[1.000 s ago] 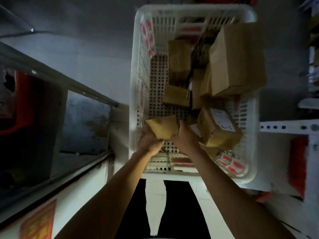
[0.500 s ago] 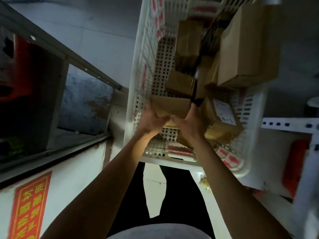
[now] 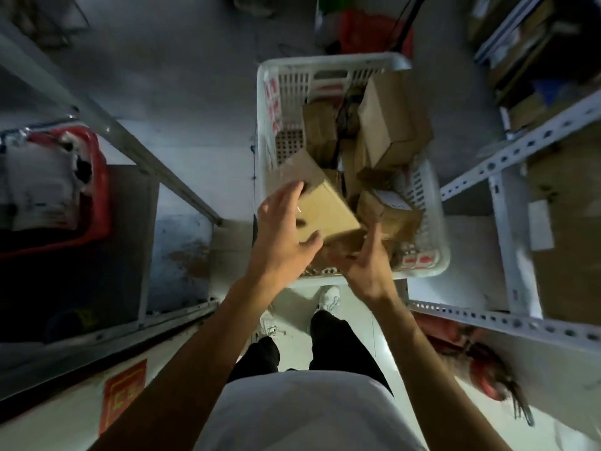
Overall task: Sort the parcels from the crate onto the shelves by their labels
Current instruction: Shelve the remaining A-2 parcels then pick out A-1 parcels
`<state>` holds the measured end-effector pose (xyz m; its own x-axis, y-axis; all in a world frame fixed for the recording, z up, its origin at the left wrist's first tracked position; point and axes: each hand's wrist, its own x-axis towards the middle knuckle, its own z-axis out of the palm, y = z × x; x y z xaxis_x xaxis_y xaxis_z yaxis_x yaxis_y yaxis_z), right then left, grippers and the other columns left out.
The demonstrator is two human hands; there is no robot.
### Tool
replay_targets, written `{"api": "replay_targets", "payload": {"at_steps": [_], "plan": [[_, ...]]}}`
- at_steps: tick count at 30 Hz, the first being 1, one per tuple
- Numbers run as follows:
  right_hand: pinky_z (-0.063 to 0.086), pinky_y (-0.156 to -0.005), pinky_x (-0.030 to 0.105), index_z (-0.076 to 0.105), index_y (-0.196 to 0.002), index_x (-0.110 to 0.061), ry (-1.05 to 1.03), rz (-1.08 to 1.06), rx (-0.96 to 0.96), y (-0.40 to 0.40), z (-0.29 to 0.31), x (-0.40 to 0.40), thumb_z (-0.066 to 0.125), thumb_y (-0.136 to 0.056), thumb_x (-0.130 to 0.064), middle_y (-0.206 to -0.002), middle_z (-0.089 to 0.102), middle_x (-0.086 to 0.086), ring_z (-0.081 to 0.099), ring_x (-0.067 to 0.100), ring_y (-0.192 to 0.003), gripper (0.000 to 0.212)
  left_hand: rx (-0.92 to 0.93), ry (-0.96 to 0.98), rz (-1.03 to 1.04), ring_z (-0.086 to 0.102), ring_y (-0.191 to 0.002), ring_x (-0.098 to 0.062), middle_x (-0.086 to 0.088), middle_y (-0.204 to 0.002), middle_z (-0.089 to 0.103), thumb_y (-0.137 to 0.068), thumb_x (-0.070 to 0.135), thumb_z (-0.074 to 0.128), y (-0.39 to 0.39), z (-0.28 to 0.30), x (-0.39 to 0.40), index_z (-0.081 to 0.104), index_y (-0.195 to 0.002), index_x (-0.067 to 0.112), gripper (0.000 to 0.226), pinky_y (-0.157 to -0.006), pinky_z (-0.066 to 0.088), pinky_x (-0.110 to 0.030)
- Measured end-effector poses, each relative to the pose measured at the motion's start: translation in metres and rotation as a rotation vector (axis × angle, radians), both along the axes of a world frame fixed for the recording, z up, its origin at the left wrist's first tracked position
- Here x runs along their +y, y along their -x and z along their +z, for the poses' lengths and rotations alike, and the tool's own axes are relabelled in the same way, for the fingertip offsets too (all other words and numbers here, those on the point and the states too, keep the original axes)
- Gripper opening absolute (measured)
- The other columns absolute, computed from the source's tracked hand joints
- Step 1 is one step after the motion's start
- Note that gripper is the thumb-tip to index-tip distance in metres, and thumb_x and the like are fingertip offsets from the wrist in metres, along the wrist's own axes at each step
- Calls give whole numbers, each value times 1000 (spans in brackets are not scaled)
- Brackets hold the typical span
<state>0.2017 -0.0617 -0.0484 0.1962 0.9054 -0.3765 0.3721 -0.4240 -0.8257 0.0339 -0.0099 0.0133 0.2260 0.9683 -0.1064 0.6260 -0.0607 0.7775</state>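
Our left hand [image 3: 281, 232] curls its fingers and thumb over the near-left side of a small cardboard parcel [image 3: 320, 203], while our right hand [image 3: 364, 258] cups the same parcel from below, fingers bent up against its underside. The parcel is tilted, held just above the near end of the white crate [image 3: 325, 65]. More brown parcels [image 3: 388, 125] lie piled in the crate's far and right parts. A white perforated shelf [image 3: 507, 154] stands just right of the crate.
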Motion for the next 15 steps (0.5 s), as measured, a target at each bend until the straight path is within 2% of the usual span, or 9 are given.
{"api": "replay_targets", "payload": {"at_steps": [1,2,5,6,10,12,15], "plan": [[58,-85,47,35,-129,-25,5,-1,17,10,1,-11,81,-63,-62,-114,70,8,70,23,-98,89,34,-21,-10,34,-118,-3,-7,-146,42,-83,16,77,8,4,-8,36,-149,11,78,-95,31,-1],[58,-85,47,36,-124,-25,21,-2,43,20,2,-20,81,-63,-62,-110,72,5,71,21,-95,84,73,-55,-15,32,-126,-12,-6,-146,43,-83,16,76,15,8,-15,37,-149,12,76,-98,29,-6],[58,-86,44,43,-118,-25,58,-49,146,47,-2,-39,83,-68,-57,-106,73,0,72,14,-94,71,192,-191,-41,36,-129,-27,-8,-140,51,-80,14,77,37,4,-30,47,-143,9,70,-107,38,-36],[57,-86,41,45,-117,-26,56,-64,157,55,-4,-44,83,-72,-52,-106,73,0,71,12,-94,64,219,-218,-45,39,-128,-30,-9,-139,54,-80,13,77,44,0,-34,49,-142,9,68,-106,40,-39],[55,-87,40,48,-112,-31,29,-98,150,81,-13,-62,80,-72,-57,-102,71,-2,68,12,-95,58,266,-273,-120,40,-126,-27,-4,-141,55,-79,12,79,64,-13,-49,53,-141,13,67,-103,39,-37],[56,-86,42,50,-112,-26,10,-108,167,89,-12,-64,79,-73,-52,-101,69,-4,67,11,-94,55,305,-312,-219,42,-126,-25,0,-139,58,-74,10,82,68,-19,-54,59,-136,15,66,-103,42,-40],[57,-84,45,49,-117,-19,-33,-134,151,92,-6,-62,80,-67,-54,-105,69,-6,69,13,-94,69,328,-327,-248,41,-134,-27,-7,-144,52,-72,8,84,73,-34,-65,59,-135,13,68,-110,38,-38]]}}
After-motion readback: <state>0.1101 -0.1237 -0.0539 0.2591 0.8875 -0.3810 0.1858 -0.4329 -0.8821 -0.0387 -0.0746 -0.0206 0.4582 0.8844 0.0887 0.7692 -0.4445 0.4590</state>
